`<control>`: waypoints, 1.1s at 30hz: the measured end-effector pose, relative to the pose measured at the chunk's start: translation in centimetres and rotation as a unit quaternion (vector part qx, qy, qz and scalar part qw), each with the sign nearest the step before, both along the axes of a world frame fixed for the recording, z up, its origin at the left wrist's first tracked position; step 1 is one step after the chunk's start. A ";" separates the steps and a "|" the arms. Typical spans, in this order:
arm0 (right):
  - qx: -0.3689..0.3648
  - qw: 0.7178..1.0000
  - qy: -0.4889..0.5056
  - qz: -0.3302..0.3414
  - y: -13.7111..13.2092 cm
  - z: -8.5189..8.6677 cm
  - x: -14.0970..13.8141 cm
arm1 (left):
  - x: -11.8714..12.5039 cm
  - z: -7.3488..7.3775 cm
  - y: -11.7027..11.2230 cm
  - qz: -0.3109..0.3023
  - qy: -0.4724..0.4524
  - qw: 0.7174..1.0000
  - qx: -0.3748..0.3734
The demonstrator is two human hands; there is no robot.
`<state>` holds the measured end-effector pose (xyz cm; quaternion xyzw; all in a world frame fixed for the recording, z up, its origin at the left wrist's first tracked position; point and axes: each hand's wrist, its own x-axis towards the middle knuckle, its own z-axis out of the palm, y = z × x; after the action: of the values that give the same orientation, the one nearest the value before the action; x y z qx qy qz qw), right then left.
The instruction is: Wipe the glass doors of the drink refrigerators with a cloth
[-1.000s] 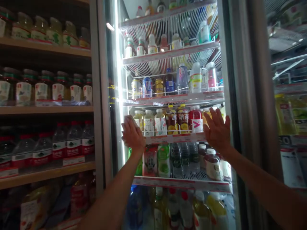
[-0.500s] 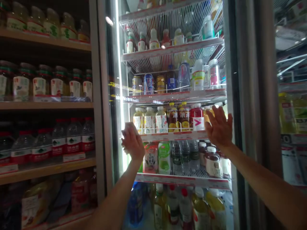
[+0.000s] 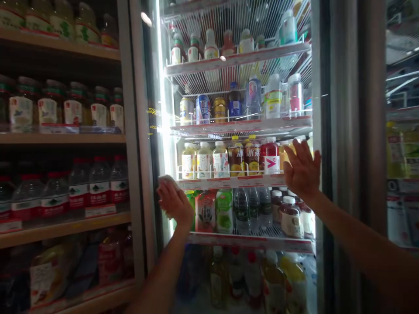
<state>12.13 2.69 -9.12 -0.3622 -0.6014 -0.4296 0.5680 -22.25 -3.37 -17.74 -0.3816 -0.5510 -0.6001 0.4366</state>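
Observation:
My left hand (image 3: 174, 201) is closed round a pale cloth (image 3: 166, 179) and presses it on the glass door (image 3: 229, 144) of a lit drinks fridge, near the door's left edge. On the right side of the same glass my right hand (image 3: 303, 170) lies flat with fingers spread, holding nothing. Behind the glass, bottles (image 3: 220, 159) stand on the shelf level with both hands, and cans (image 3: 202, 109) on the shelf above.
Wooden shelves (image 3: 62, 138) to the left carry jars (image 3: 72, 107) and water bottles (image 3: 98, 183). The fridge's grey frame (image 3: 347, 131) rises at the right, with another glass door (image 3: 402, 144) beyond it. Bagged goods (image 3: 49, 272) lie on the lowest left shelf.
My left hand has slid down and leftward along the glass with the cloth. My right hand has stayed flat on the glass. The view has tilted slightly downward.

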 end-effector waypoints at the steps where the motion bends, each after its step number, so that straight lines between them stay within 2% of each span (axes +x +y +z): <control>1: 0.000 1.000 -0.001 0.002 0.0 0.0 0.0 | 2.0 -0.2 0.4 -0.005 0.044 0.999 -0.009; 2: 0.003 1.000 -0.004 0.004 0.1 0.0 0.1 | 4.3 -0.4 0.7 -0.016 0.118 0.993 -0.026; 4: 0.017 1.000 -0.009 0.005 0.1 0.0 0.3 | 8.2 -1.0 1.1 -0.042 0.315 0.947 -0.051; 6: 0.032 0.999 -0.019 0.007 0.2 0.0 0.4 | 9.1 -1.5 1.0 -0.060 0.416 0.905 -0.065; 7: 0.036 0.999 -0.022 0.008 0.2 0.0 0.5 | 8.1 -1.7 0.7 -0.063 0.414 0.905 -0.069; 9: 0.036 0.999 -0.022 0.010 0.2 0.0 0.4 | 4.1 -2.0 0.1 -0.052 0.332 0.939 -0.071; 11: 0.029 0.999 -0.014 0.011 0.1 0.0 0.3 | -0.7 -2.1 -0.4 -0.031 0.186 0.981 -0.037; 13: 0.017 1.000 -0.005 0.008 0.1 0.0 0.1 | -3.3 -2.2 -0.5 -0.013 0.052 0.998 0.020; 15: 0.009 1.000 -0.003 0.007 0.0 0.0 0.0 | -2.2 -2.5 -0.3 -0.004 0.017 0.999 0.042; 17: 0.006 1.000 -0.004 0.008 0.0 0.0 0.1 | 1.9 -3.0 0.0 -0.014 0.115 0.993 0.007; 18: 0.008 1.000 -0.005 0.008 0.0 0.0 0.1 | 4.3 -3.3 0.2 -0.029 0.202 0.979 -0.024; 20: 0.010 1.000 -0.006 0.005 0.0 0.0 0.3 | 8.0 -3.8 0.2 -0.068 0.386 0.918 -0.059; 21: 0.010 1.000 -0.008 0.003 0.0 0.0 0.4 | 8.8 -4.0 0.2 -0.081 0.435 0.894 -0.067; 22: 0.011 1.000 -0.010 0.002 0.0 0.0 0.4 | 8.7 -4.1 0.0 -0.086 0.451 0.885 -0.071; 24: 0.010 1.000 -0.013 0.006 0.1 0.0 0.4 | 6.4 -4.0 -0.4 -0.078 0.394 0.913 -0.073; 26: 0.011 1.000 -0.009 0.011 0.1 0.0 0.3 | 3.1 -3.6 -0.6 -0.055 0.289 0.954 -0.055; 28: 0.010 1.000 -0.004 0.012 0.2 0.0 0.2 | 1.3 -2.9 -0.5 -0.031 0.192 0.981 -0.025; 30: 0.010 1.000 -0.001 0.013 0.2 0.0 0.1 | 2.5 -2.2 -0.2 -0.023 0.163 0.986 -0.017; 31: 0.011 1.000 -0.002 0.013 0.2 0.0 0.1 | 4.0 -2.0 0.1 -0.029 0.188 0.981 -0.028; 33: 0.015 1.000 -0.004 0.015 0.2 0.0 0.2 | 7.6 -1.4 0.6 -0.053 0.296 0.952 -0.060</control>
<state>12.29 2.86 -9.09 -0.3427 -0.6024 -0.4314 0.5775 -14.68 -2.82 -19.12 -0.5964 -0.4111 -0.4486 0.5236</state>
